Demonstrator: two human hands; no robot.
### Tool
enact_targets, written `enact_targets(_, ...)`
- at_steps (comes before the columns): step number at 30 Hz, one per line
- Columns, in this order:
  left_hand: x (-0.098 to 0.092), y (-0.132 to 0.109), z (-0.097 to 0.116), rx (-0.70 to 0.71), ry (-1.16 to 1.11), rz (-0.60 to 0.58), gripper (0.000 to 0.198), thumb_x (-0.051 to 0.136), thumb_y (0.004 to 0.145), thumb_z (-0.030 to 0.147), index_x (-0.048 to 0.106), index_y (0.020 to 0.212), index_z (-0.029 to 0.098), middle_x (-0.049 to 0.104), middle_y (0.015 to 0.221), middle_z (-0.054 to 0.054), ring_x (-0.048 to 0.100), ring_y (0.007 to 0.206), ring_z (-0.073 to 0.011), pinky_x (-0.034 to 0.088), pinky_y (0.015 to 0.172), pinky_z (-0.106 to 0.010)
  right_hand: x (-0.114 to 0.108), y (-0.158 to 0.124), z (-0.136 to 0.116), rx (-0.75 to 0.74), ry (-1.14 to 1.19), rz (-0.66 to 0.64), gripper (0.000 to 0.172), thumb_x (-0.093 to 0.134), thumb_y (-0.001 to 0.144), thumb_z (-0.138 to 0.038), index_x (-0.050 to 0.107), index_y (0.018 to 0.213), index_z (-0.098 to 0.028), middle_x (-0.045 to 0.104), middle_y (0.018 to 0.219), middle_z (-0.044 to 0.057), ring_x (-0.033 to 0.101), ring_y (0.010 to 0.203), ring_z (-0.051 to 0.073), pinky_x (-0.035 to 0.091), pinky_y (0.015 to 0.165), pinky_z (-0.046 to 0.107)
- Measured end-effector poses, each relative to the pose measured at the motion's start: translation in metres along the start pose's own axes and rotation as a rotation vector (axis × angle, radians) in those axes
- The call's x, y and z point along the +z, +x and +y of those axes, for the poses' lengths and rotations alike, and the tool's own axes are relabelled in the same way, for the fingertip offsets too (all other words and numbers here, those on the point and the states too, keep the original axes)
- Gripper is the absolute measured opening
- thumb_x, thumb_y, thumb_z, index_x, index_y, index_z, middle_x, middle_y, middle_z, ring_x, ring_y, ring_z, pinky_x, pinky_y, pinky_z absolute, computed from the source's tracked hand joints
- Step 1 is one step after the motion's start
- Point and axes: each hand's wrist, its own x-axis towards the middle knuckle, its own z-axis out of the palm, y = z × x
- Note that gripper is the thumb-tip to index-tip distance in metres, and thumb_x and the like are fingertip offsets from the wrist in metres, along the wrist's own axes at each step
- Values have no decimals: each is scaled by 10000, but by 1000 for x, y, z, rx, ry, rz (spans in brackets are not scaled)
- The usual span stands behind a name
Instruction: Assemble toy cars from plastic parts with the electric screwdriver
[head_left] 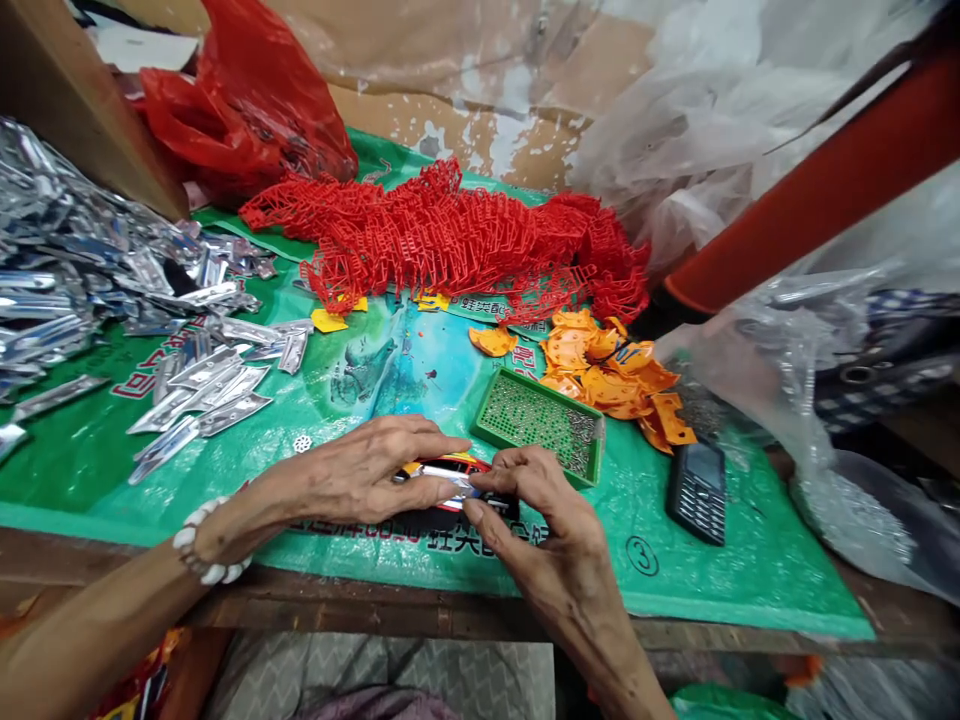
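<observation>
Head view shows a small toy (450,470), yellow, red, white and black, lying between the two hands near the front edge of a green sheet (757,575). To work it well, I would keep it low and steady with the left hand (375,465), leaving the finer handling to the right fingertips. Light, even pressure seems best, since thin plastic could bend or slip if pushed from one end only. Keeping the wrists low should help too.

The left grip is narrow: its fingers reach over the far side while the thumb lies along the near side, so the toy is held between them. The right hand (562,525) has its thumb and forefinger close together, touching the toy's right end; I cannot tell whether they pinch the toy itself or a separate little piece.

Just beyond the right hand sits a green tray (599,455) of tiny metal bits (581,450), near enough that a careless knuckle might knock it.
</observation>
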Motion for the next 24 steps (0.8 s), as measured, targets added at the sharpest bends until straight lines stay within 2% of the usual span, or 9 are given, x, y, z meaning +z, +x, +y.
enact_targets(2,2,-1,-3,-11,-3,21,500,432,1033,542,560,1423,257,588,1425,-81,512,1344,-268,370,1148,-374,-8,1,1,46,47,-32,80,689,856,-168,736,875,-231,716,846,28,688,826,182,562,713,317)
enact_targets(4,4,0,-5,-14,-3,53,515,421,1023,576,584,1404,269,616,1391,-71,549,1297,-277,405,1116,-376,-22,7,7,136,54,58,44,691,871,-231,734,873,-238,724,847,22,692,821,183,558,735,328)
enact_targets(6,4,2,-5,-8,-7,69,514,413,1021,588,607,1383,279,650,1340,-61,589,1232,-277,431,1083,-380,-40,19,17,241,14,331,108,714,858,-310,719,941,-241,720,900,27,677,825,184,547,778,354)
enact_targets(8,4,4,-3,-11,-17,57,504,413,1024,576,609,1383,282,671,1300,-58,614,1181,-273,452,1051,-377,-59,41,29,272,-16,646,324,758,810,-377,671,1088,-236,697,1049,56,655,885,195,527,847,396)
enact_targets(10,4,5,-1,-43,-31,40,504,422,1020,573,603,1393,285,666,1311,-62,614,1182,-280,461,1036,-377,-74,68,39,179,6,771,575,809,740,-388,571,1234,-214,635,1203,109,622,1069,238,496,941,437)
enact_targets(13,6,6,-1,-81,-59,62,510,432,1012,597,598,1400,312,640,1365,-54,588,1234,-294,449,1059,-384,-85,107,46,91,56,724,704,816,734,-401,472,1325,-234,602,1262,108,613,1158,247,499,978,429)
enact_targets(17,9,6,-2,-56,-68,80,499,440,1011,598,605,1392,320,655,1347,-46,603,1214,-283,467,1045,-366,-83,135,42,23,235,481,367,720,854,-408,544,1153,-286,652,1098,52,701,890,212,575,859,433)
enact_targets(22,6,7,2,-59,-55,86,485,440,1011,583,633,1359,306,687,1284,-45,641,1147,-267,493,1007,-349,-78,140,25,-45,225,521,470,852,709,-437,550,1033,-277,628,1112,56,672,999,248,583,857,431)
enact_targets(24,6,8,1,-63,-44,73,488,442,1010,577,633,1361,297,703,1250,-51,652,1119,-265,504,986,-351,-76,139,16,-38,268,505,452,827,714,-466,542,1012,-282,613,1029,39,668,897,227,589,788,418)
